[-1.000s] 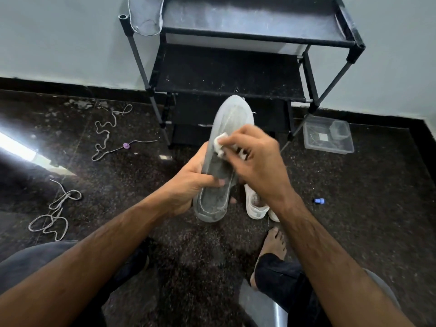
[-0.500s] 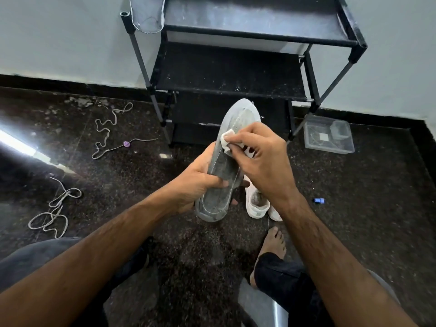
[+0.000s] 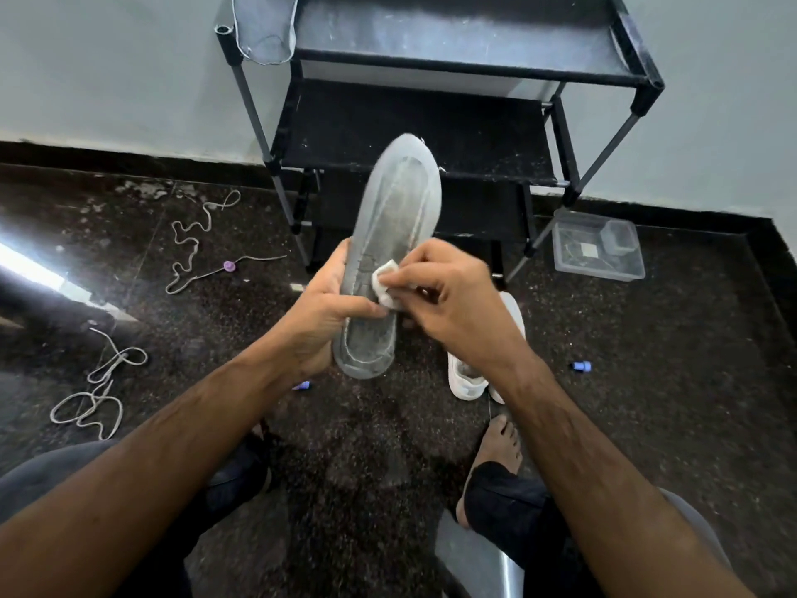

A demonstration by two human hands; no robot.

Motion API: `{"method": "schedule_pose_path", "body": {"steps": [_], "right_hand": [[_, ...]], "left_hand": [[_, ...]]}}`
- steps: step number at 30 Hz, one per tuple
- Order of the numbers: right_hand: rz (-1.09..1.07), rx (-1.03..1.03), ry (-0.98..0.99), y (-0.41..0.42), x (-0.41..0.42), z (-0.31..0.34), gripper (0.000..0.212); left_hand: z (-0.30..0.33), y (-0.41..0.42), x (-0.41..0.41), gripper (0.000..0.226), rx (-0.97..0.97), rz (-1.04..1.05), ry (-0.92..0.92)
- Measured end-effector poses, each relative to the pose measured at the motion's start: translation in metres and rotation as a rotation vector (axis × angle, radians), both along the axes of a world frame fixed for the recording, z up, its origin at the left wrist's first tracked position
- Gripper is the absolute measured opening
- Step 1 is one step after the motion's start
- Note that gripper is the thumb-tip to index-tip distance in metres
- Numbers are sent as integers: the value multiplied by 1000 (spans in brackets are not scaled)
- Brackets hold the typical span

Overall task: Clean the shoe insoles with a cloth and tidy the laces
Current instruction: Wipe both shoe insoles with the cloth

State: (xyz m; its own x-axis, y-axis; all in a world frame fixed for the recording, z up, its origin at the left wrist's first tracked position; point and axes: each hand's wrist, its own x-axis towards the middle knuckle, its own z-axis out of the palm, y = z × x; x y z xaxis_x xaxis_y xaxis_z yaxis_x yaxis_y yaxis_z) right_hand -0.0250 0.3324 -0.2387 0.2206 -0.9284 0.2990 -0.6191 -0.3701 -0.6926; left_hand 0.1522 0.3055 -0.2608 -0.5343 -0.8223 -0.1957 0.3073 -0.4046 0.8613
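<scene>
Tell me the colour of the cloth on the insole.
White; the cloth shows best in the head view.

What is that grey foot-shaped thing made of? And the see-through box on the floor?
The insole looks like soft foam with a matte grey fabric top: stitch lines show and nothing shines. The box is probably clear hard plastic, since you see through its glossy walls.

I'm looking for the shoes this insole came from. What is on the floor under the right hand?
A white shoe stands below the right hand, with the edge of a second beside it. The hand and wrist cover their front parts.
</scene>
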Motion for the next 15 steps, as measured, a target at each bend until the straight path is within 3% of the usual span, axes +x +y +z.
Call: {"method": "schedule_pose_path", "body": {"steps": [3, 8, 13, 15], "right_hand": [[33, -31, 39, -2, 2, 0, 14], [-230, -128, -6, -1, -15, 6, 16], [58, 6, 83, 3, 4, 1, 17], [45, -1, 57, 1, 3, 1, 16]], "left_hand": [[-1, 0, 3, 80, -2, 26, -28], [1, 6, -9, 81, 2, -42, 24], [2, -3, 1, 84, 1, 74, -39], [2, 0, 0, 84, 18, 54, -48]]}}
